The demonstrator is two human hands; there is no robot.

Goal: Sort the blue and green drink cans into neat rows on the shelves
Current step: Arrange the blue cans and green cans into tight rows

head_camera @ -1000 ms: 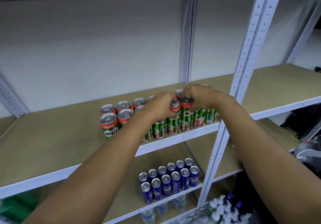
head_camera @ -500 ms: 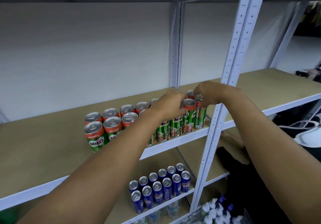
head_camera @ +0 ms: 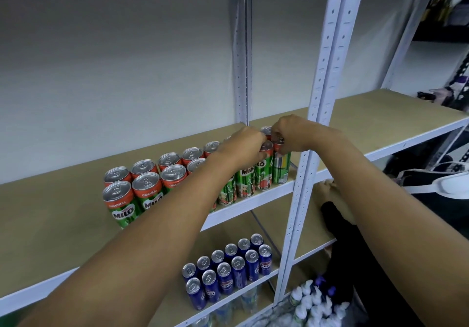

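Note:
Several green Milo cans [head_camera: 147,189] stand in two rows on the upper shelf [head_camera: 50,215]. My left hand [head_camera: 241,149] grips the top of a green can [head_camera: 262,172] in the front row near the right end. My right hand [head_camera: 291,131] grips the top of the last green can [head_camera: 281,168] beside the white upright post [head_camera: 302,174]. Part of the rows is hidden behind my left forearm. Several blue cans [head_camera: 228,273] stand in two rows on the shelf below.
White shelf posts [head_camera: 330,47] divide this bay from another shelf [head_camera: 380,116] to the right. White-capped bottles [head_camera: 312,306] sit low at the bottom right. A dark garment [head_camera: 335,225] lies on the right lower shelf. Bags [head_camera: 441,93] lie at the far right.
The view has swung to the right, so the cans now sit further left. Both hands have stayed on the tops of the green cans at the right end of the rows.

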